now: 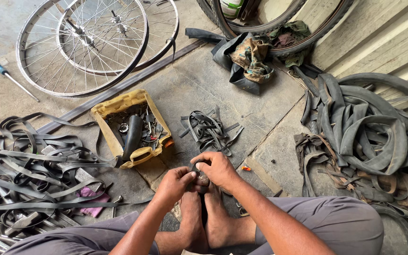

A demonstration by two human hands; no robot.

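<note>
Rubber strips (208,130) lie beyond both hands (199,177)

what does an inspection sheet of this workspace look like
surface: bare concrete floor, dusty, with a metal strip set across it
job's things: small dark rubber piece pinched between both hands, over the bare feet
clutter: rubber strips left, scraps centre, inner tubes right, yellow tray of small parts, rags
grippers: left hand and right hand both closed on the piece
cables: nothing seen
surroundings: two spoked rims, screwdriver, tyre at top
</note>
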